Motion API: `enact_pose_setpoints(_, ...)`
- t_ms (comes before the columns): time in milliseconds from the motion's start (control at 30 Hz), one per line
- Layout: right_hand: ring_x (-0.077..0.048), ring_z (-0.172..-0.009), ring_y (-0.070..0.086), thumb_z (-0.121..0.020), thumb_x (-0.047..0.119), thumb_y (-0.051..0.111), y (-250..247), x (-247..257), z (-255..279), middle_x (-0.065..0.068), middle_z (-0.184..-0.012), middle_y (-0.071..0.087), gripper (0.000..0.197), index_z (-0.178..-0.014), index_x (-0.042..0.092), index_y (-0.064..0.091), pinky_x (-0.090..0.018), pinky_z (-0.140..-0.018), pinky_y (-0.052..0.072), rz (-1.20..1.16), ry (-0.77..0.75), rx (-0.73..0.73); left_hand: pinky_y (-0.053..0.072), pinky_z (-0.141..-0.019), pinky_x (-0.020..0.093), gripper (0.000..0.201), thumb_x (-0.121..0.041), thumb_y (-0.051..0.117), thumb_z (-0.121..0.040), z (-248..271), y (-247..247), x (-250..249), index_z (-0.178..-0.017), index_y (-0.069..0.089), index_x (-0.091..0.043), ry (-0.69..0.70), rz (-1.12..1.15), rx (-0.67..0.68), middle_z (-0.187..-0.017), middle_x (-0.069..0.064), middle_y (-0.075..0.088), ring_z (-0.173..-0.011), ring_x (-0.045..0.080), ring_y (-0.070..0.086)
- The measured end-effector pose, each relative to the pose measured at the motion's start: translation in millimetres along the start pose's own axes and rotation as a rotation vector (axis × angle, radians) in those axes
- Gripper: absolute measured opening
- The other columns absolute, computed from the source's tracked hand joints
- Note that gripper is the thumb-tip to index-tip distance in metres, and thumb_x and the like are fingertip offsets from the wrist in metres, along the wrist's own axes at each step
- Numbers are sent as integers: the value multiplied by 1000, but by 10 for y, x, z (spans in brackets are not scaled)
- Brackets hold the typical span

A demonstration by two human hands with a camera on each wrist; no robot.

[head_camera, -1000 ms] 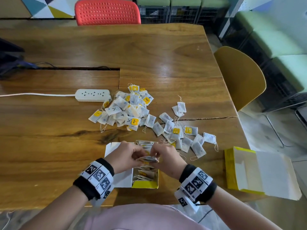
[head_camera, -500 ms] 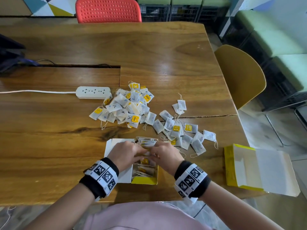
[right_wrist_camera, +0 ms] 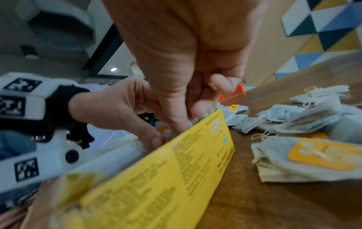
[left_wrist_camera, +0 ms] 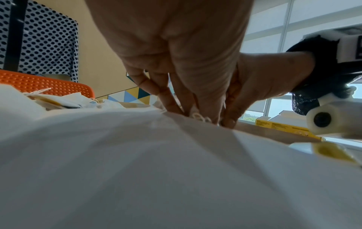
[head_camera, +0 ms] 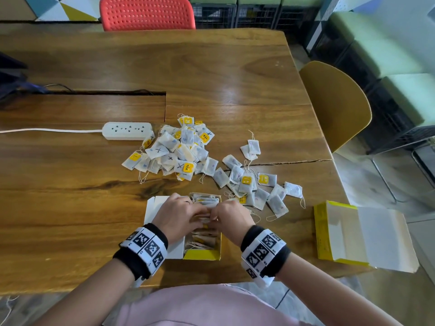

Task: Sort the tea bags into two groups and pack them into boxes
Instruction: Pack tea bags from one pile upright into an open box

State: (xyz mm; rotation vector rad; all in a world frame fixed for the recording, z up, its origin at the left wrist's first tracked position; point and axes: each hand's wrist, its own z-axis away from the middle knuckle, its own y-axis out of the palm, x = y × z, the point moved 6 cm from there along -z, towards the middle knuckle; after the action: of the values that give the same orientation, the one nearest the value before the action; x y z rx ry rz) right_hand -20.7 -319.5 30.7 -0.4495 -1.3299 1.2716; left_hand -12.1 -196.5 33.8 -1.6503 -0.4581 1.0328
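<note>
Both hands work inside the near yellow box (head_camera: 202, 255), which lies open at the front edge of the tabletop (head_camera: 70, 208) with its white flap (head_camera: 150, 208) folded out under the left wrist. The left hand (head_camera: 179, 217) reaches in from the flap side and the right hand (head_camera: 229, 218) from the other; their fingertips meet over the middle of the box. In the wrist views the left fingers (left_wrist_camera: 170, 100) point down, bent at the knuckles, with their tips pushed in among the packed tea bags (head_camera: 207, 201) (a loop of string shows between them). The right fingers (right_wrist_camera: 172, 117) are curled down beside the box's yellow side wall (right_wrist_camera: 176, 162), thumb against the left thumb. Whether either hand actually pinches a bag cannot be told, since the tips are buried.

Beyond the fingertips, a heap of X-marked tea bags (head_camera: 174, 149) lies on the tabletop, its far-left edge touching a white power strip (head_camera: 128, 131). A looser scatter of tea bags (head_camera: 254, 184) lies beyond and to the right of the right hand, the nearest ones just beside the box. Well off to the right of the right hand, a second yellow box (head_camera: 341, 234) lies open at the tabletop's corner. A red chair (head_camera: 147, 12) stands at the far side, a mustard chair (head_camera: 334, 102) on the right.
</note>
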Motion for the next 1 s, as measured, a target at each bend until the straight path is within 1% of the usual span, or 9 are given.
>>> enact_pose_setpoints(100,-26,-83,61,-83,17,68,-2,-13,13,-8,-93,64,12,-88,7,72,-37,-73,51,-62,-46,-21,51,-64,33,38,-33,94,-50,19,-18,43,-83,75,-28,8,-9,-33,-72,-8,71,-69,15,66)
enact_pose_setpoints(200,-12,-68,53,-78,26,76,-147,-125,79,-1,-84,64,17,-82,11,70,-23,-65,45,-175,-21,-158,47,-66,32,25,-29,91,-59,57,-61,36,-79,76,-26,70,26,-106,-84,-12,72,-76,13,65)
enact_pose_setpoints(300,-5,-61,51,-82,32,73,-329,-331,135,6,-76,64,19,-77,15,68,-16,-61,42,-234,52,-299,49,-69,31,16,-31,85,-67,110,-9,-37,-80,76,-32,160,-4,-80,-87,-16,71,-79,10,63)
enact_pose_setpoints(433,-5,-62,57,-85,29,68,-403,-670,214,11,-76,63,13,-78,18,67,-19,-61,48,-264,198,-341,52,-67,29,22,-29,89,-63,120,94,-77,-80,76,-34,165,-64,-30,-79,-17,71,-73,9,64)
enact_pose_setpoints(600,-2,-62,60,-84,23,68,-409,-909,299,13,-80,66,5,-80,20,67,-16,-60,47,-317,306,-361,55,-82,28,23,-18,71,-84,233,66,156,-107,73,-21,61,192,-119,-101,-5,71,-92,10,64)
enact_pose_setpoints(733,2,-62,58,-85,22,67,-353,-900,296,10,-81,66,5,-81,18,67,-7,-56,41,-305,301,-329,56,-75,20,34,1,80,-71,246,61,136,-101,76,-16,107,167,-120,-91,-1,74,-81,12,69)
enact_pose_setpoints(833,-1,-65,59,-85,23,67,-313,-860,250,6,-83,66,6,-83,17,67,-10,-60,43,-281,260,-311,55,-76,20,32,6,79,-70,170,45,108,-96,77,-12,90,246,-170,-89,1,75,-81,12,70)
enact_pose_setpoints(933,-7,-67,61,-85,22,67,-326,-837,227,5,-84,66,6,-85,16,68,-19,-64,49,-282,247,-315,55,-80,19,25,1,76,-78,166,66,122,-97,77,-14,-7,388,-234,-92,-2,75,-85,3,68)
enact_pose_setpoints(1000,-7,-68,61,-86,21,66,-346,-835,226,7,-85,65,6,-86,16,68,-20,-64,50,-283,251,-309,55,-79,19,24,-1,75,-79,194,73,175,-97,77,-16,-68,452,-262,-92,-4,75,-86,-2,67)
